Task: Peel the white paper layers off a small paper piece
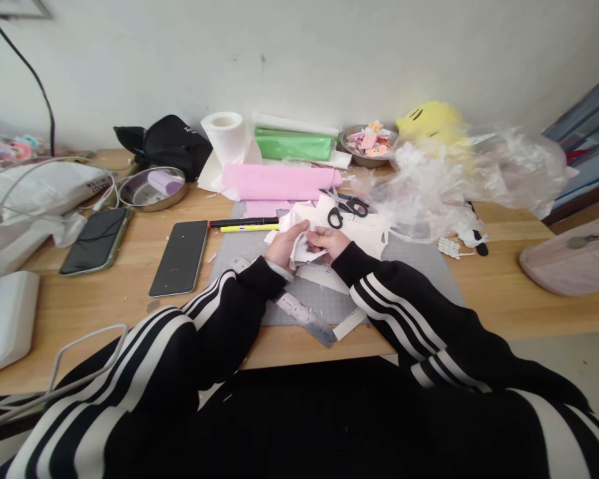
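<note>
Several things in the head view are only partly visible. The crumpled white paper (302,250) between the hands is largely covered by fingers, so its full shape cannot be told. A metal ruler (307,316) passes beneath the left wrist, its middle hidden by the sleeve. The right ends of the black pen (244,223) and the yellow pen (249,228) are hard to make out beside the left hand. Picture edges cut off a white box (10,319) at left and a pink pouch (569,259) at right.

The left hand (284,247) is half curled around the paper's left side; the right hand (332,242) grips its right side, thumb against bent fingers. Both are close together over the grey mat (429,266), near the scissors (345,201); whether they touch each other cannot be told.
</note>
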The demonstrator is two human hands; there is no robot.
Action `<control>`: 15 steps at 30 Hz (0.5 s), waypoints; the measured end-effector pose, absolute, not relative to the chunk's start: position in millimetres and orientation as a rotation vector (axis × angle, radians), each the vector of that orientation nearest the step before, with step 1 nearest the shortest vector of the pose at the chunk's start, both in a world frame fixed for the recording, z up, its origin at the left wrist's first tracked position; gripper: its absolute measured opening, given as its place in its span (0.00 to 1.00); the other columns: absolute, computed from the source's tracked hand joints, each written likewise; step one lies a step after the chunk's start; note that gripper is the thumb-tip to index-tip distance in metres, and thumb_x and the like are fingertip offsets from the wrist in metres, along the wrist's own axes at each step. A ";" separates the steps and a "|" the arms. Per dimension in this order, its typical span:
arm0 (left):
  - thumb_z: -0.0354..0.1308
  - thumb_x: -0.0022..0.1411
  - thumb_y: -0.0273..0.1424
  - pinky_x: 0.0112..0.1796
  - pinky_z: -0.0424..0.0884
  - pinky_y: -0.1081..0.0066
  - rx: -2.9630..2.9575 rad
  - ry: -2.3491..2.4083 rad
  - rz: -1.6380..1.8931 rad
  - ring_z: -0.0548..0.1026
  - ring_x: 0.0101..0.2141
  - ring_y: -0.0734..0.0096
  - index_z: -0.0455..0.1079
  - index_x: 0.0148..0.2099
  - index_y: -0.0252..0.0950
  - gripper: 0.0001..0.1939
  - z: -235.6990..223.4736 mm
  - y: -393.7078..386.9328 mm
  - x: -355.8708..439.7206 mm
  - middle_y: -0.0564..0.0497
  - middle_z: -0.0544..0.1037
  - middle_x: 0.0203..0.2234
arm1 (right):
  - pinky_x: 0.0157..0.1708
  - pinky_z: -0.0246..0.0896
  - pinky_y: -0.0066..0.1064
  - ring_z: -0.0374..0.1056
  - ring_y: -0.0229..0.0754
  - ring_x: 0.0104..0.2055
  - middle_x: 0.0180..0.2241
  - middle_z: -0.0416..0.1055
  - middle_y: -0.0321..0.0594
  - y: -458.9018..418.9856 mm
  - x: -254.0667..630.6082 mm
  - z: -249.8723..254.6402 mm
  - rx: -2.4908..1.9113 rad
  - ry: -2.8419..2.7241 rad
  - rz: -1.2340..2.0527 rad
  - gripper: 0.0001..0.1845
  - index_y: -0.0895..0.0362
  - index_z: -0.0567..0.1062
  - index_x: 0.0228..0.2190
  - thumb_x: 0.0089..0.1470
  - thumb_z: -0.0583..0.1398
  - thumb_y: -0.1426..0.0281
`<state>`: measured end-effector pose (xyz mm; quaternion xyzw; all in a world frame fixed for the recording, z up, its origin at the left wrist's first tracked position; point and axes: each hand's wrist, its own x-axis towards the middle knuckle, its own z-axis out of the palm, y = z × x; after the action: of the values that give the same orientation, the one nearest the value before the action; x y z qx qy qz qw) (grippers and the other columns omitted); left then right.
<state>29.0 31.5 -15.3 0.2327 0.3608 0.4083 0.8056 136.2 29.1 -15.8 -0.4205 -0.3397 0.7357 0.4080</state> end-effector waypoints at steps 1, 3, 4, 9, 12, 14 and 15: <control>0.48 0.58 0.32 0.19 0.67 0.78 0.508 0.773 0.882 0.68 0.13 0.77 0.67 0.29 0.26 0.13 -14.4 31.4 29.0 0.51 0.68 0.10 | 0.10 0.45 0.20 0.51 0.27 0.09 0.06 0.55 0.28 28.7 136.0 -14.3 -1.052 -0.846 1.865 0.14 0.61 0.62 0.15 0.46 0.60 0.71; 0.46 0.59 0.31 0.16 0.64 0.79 0.529 0.765 0.885 0.67 0.11 0.77 0.66 0.27 0.26 0.15 -12.4 31.3 29.2 0.51 0.68 0.09 | 0.11 0.46 0.19 0.50 0.27 0.10 0.07 0.54 0.28 28.3 136.0 -12.0 -1.034 -0.818 1.887 0.15 0.61 0.62 0.15 0.47 0.60 0.71; 0.45 0.60 0.32 0.14 0.63 0.79 0.535 0.756 0.877 0.66 0.11 0.77 0.66 0.26 0.27 0.16 -11.4 31.3 29.2 0.51 0.68 0.09 | 0.11 0.46 0.19 0.51 0.26 0.10 0.08 0.55 0.28 28.3 136.2 -11.0 -1.024 -0.801 1.898 0.15 0.61 0.61 0.15 0.47 0.59 0.71; 0.39 0.61 0.32 0.08 0.57 0.80 0.535 0.735 0.852 0.66 0.10 0.75 0.65 0.24 0.28 0.20 -6.8 31.9 28.3 0.50 0.68 0.09 | 0.12 0.44 0.17 0.49 0.24 0.13 0.13 0.56 0.29 27.2 137.3 -7.1 -0.969 -0.695 1.973 0.15 0.62 0.60 0.17 0.49 0.58 0.71; 0.38 0.62 0.32 0.10 0.60 0.79 0.513 0.732 0.844 0.69 0.12 0.74 0.65 0.26 0.28 0.20 -5.5 32.4 27.7 0.49 0.69 0.11 | 0.12 0.45 0.17 0.47 0.24 0.13 0.14 0.55 0.29 25.3 138.4 -3.2 -0.935 -0.629 2.014 0.13 0.61 0.61 0.19 0.52 0.55 0.71; 0.39 0.62 0.33 0.10 0.61 0.79 0.487 0.730 0.842 0.69 0.13 0.74 0.65 0.28 0.28 0.19 -5.7 32.7 27.6 0.50 0.69 0.11 | 0.12 0.45 0.17 0.46 0.24 0.13 0.15 0.54 0.29 25.1 140.1 -0.5 -0.900 -0.557 2.039 0.13 0.61 0.60 0.20 0.54 0.52 0.71; 0.39 0.62 0.32 0.10 0.60 0.80 0.475 0.729 0.850 0.68 0.12 0.76 0.65 0.28 0.29 0.18 -6.0 32.9 27.5 0.50 0.69 0.11 | 0.12 0.45 0.17 0.46 0.24 0.13 0.15 0.54 0.28 25.5 141.3 0.5 -0.879 -0.522 2.045 0.13 0.60 0.59 0.20 0.55 0.52 0.70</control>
<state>27.5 32.9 -6.0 0.2232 0.3423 0.3994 0.8206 141.3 25.5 0.5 -0.3499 -0.2078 0.8139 0.4147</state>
